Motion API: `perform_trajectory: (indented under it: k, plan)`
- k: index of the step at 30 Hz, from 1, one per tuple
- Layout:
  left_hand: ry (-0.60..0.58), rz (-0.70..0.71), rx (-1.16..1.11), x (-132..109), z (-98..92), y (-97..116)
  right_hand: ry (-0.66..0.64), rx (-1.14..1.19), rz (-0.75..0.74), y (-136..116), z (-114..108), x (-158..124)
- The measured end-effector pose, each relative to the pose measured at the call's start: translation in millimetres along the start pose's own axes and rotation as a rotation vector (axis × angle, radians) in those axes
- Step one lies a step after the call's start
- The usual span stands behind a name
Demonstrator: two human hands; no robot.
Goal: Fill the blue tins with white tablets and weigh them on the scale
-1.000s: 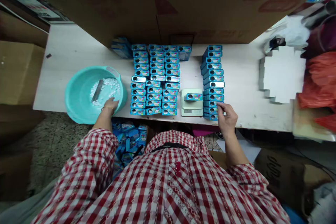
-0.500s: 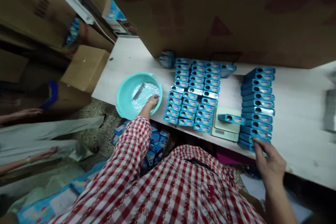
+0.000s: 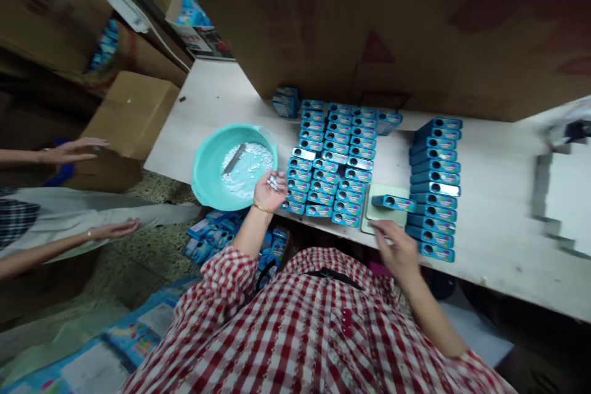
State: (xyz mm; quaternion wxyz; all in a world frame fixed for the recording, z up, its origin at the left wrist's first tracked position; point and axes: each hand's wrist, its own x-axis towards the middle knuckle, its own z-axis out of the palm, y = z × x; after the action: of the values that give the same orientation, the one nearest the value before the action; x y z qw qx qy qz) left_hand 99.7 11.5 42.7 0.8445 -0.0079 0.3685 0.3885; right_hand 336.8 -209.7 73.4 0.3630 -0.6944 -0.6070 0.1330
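My left hand (image 3: 271,189) is palm up with fingers curled around a few small white pellets, just off the rim of a turquoise basin (image 3: 207,163). Inside the basin lie many loose white pellets (image 3: 256,160) and a dark grey bar (image 3: 234,160). My right hand (image 3: 397,247) hovers at the front edge of a pale green kitchen scale (image 3: 376,212), fingers loosely apart, nothing seen in them. A small blue box (image 3: 392,202) lies on the scale, reaching toward the right-hand column of blue boxes (image 3: 434,200).
Rows of similar blue boxes (image 3: 325,175) stand between basin and scale. A big cardboard carton (image 3: 323,31) closes off the back of the white table (image 3: 494,197). More blue boxes (image 3: 212,237) fill a container below. At left, another person's hands (image 3: 76,151) show.
My left hand has come up out of the basin with white pellets. My right hand has moved left from the right-hand column to the scale. The view has shifted slightly.
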Motion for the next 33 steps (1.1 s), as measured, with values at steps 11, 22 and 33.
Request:
perform_trajectory:
  k: [11,22,33]
  plan:
    - [-0.095,-0.424,-0.035,-40,18.3,-164,-0.283,-0.392,-0.407,-6,52,5]
    - [-0.015,-0.455,0.029,-47,18.7,-202,-0.363,0.027,-0.211,24,14,-19]
    - [0.05,-0.456,0.087,-46,27.9,-209,-0.08,-0.096,0.171,95,-25,24]
